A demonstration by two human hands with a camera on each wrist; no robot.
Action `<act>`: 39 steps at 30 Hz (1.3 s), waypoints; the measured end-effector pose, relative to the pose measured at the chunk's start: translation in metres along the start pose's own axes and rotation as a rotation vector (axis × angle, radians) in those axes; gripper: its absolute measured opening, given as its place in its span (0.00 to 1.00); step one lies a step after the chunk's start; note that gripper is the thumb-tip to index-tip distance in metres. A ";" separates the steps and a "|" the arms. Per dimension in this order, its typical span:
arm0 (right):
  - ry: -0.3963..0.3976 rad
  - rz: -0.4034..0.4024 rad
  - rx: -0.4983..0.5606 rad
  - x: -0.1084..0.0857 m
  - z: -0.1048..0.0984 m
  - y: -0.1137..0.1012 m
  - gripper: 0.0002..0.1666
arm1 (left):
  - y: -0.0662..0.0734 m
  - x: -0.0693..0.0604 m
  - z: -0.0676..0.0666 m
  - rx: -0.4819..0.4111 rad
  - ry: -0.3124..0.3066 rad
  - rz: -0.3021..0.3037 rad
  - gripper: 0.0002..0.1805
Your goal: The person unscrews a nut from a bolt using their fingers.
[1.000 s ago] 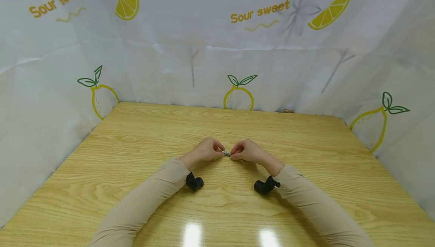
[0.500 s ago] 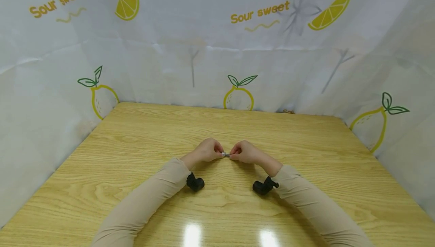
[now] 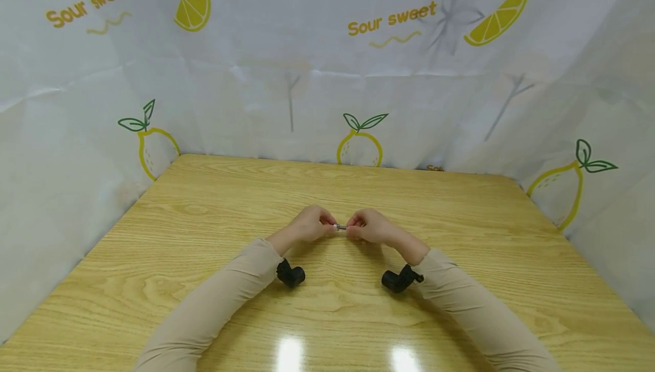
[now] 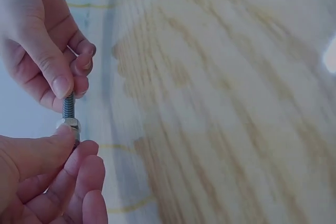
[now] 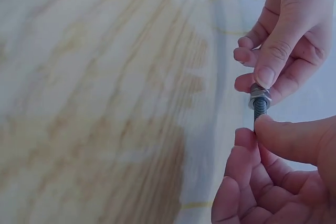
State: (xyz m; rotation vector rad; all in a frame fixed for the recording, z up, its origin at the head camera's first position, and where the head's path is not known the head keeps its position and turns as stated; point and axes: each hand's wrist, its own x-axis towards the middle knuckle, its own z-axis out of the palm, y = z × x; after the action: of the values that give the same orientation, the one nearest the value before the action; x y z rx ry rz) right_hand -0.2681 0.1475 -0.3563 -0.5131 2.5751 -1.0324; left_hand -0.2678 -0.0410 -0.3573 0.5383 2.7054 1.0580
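Between my two hands, above the middle of the table, a silver metal bolt (image 5: 260,108) with a threaded shank is held roughly level. A hex nut (image 5: 259,97) sits around it, close to the left fingertips. My left hand (image 3: 310,223) pinches the nut end with thumb and fingers, which hide the end of the bolt. At the other end, my right hand (image 3: 372,226) pinches the threaded shank between thumb and forefinger, covering its tip. A short stretch of bare thread (image 4: 68,107) shows between the nut and the right fingertips.
The wood-grain table (image 3: 327,315) spreads under both arms. Behind and beside it hangs a white cloth (image 3: 317,36) with lemon prints. A black wrist-camera mount (image 3: 290,274) sits at the left cuff and another camera mount (image 3: 402,279) at the right.
Both hands have shifted slightly upward in the head view, taking the bolt with them. The bolt looks more level than a second ago. Both pinches stay on it.
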 end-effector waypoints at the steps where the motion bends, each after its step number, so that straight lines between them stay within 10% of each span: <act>1: 0.006 0.001 0.005 0.000 -0.001 -0.001 0.09 | 0.000 0.000 -0.001 -0.009 0.004 0.003 0.09; 39: 0.197 -0.121 0.175 -0.021 -0.010 -0.023 0.15 | -0.004 -0.018 -0.013 -0.365 0.178 0.129 0.13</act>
State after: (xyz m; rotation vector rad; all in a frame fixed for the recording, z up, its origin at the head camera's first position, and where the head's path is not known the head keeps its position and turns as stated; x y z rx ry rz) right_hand -0.2485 0.1472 -0.3296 -0.5511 2.6129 -1.3999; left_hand -0.2560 -0.0591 -0.3493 0.5799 2.5525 1.6602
